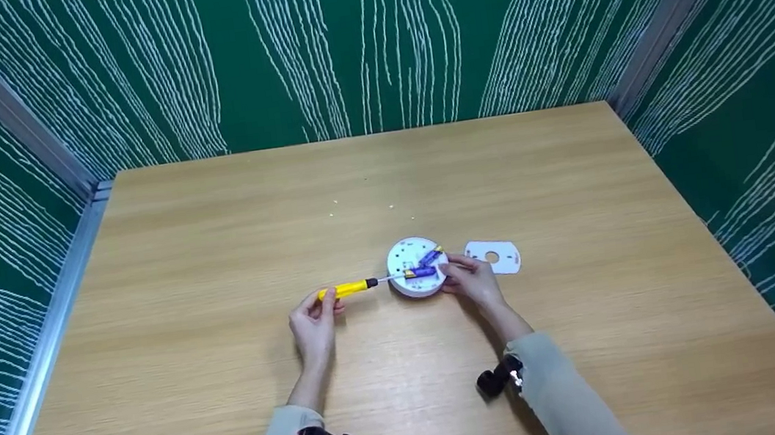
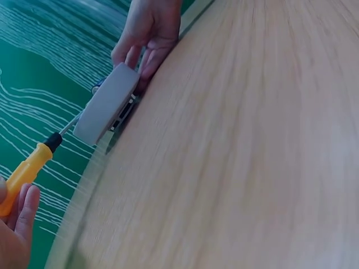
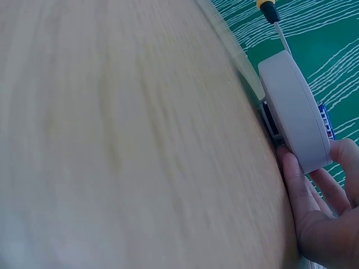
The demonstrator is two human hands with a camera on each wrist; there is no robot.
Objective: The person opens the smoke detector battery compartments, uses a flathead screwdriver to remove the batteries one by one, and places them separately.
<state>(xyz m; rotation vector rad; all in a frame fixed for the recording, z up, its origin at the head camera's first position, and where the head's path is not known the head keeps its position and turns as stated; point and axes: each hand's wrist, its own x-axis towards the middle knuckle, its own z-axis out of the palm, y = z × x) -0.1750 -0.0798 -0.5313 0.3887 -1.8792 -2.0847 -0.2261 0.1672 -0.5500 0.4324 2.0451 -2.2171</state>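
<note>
My left hand grips a yellow screwdriver by its handle. The black collar and thin metal shaft point right, and the tip reaches the end of a purple battery in a round white smoke detector. A second purple battery sits tilted above the first. With my right hand, I hold the detector by its right edge, thumb on the battery side and fingers beneath. In the right wrist view the detector's casing stands tilted, its underside close over the table. The screwdriver tip is hidden in the left wrist view.
Just right of the detector lies a flat white mounting plate with a round hole, partly behind my right hand. Several tiny pale bits are scattered on the wooden table farther back. Green walls with white streaks enclose the table's back and sides.
</note>
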